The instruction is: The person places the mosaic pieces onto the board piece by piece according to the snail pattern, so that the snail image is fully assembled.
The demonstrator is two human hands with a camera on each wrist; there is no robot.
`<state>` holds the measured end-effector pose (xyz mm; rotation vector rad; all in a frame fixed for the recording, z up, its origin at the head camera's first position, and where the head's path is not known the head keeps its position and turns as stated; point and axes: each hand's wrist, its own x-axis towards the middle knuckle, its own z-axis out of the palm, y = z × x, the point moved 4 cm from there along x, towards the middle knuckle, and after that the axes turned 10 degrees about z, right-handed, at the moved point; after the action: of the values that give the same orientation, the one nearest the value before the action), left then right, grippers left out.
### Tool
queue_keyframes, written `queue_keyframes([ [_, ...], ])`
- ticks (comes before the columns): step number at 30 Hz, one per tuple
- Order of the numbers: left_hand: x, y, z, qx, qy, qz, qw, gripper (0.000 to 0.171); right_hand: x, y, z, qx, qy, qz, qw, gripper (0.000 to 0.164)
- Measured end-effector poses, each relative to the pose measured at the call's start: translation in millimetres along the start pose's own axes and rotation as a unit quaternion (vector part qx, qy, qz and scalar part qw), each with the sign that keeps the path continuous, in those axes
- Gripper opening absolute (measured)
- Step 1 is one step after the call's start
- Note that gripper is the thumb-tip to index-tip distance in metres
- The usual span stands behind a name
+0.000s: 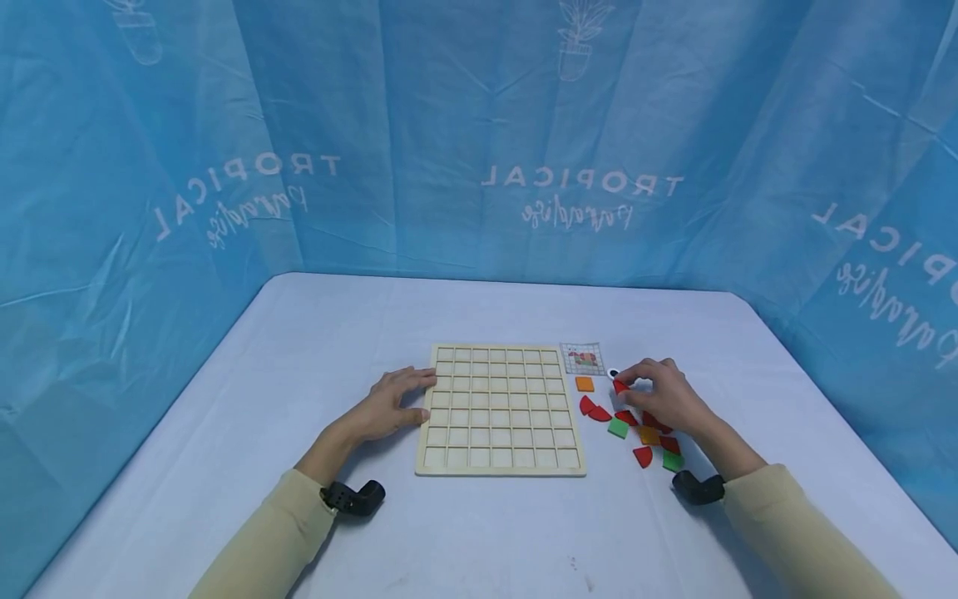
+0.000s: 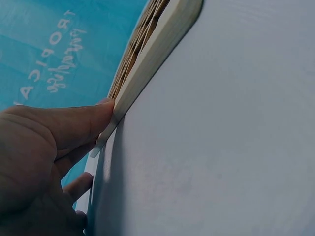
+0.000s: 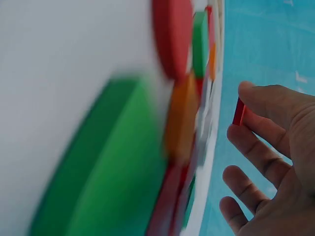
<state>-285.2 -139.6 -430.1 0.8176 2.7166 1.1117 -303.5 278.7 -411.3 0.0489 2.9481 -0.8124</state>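
A wooden grid board (image 1: pixel 500 475) lies flat on the white table. My left hand (image 1: pixel 391 405) rests against its left edge, fingers spread, with the thumb lower down on the same edge. The left wrist view shows that thumb (image 2: pixel 86 123) touching the board's side (image 2: pixel 152 59). Over on the right, my right hand (image 1: pixel 662 395) pinches a small red tile (image 1: pixel 620 387) between thumb and fingertips, above the loose pieces. From the right wrist view the tile (image 3: pixel 238 112) appears edge-on, its full outline hidden by the fingers.
Several loose tiles lie right of the board: red quarter-rounds (image 1: pixel 643 456), green pieces (image 1: pixel 618 428) and orange squares (image 1: pixel 585 383). A picture card (image 1: pixel 582 358) lies near the board's upper right corner. Beside the right hand is a white piece with a black dot (image 1: pixel 613 373). Blue curtains surround the table.
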Motion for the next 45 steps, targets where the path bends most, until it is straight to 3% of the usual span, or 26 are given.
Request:
queue_keyframes([
  [11,2.0,-2.1,-0.1,0.006,0.0,0.004,1.0,0.058,7.9,-58.9,24.6,0.037,-0.008,-0.04,0.998,0.029],
  [21,-0.7,2.6,0.0,-0.004,0.021,0.009,0.9997,0.058,19.5,-90.3,50.1,0.034,-0.007,-0.068,0.997,0.027],
  [36,-0.3,-0.8,0.5,0.001,0.021,-0.008,0.9998,0.056,31.0,-100.7,67.1,-0.002,0.0,-0.106,0.994,0.024],
  [45,-0.1,-0.5,1.6,-0.015,0.022,-0.009,0.9996,0.057,28.9,-101.0,67.2,-0.03,-0.002,-0.103,0.994,0.027],
])
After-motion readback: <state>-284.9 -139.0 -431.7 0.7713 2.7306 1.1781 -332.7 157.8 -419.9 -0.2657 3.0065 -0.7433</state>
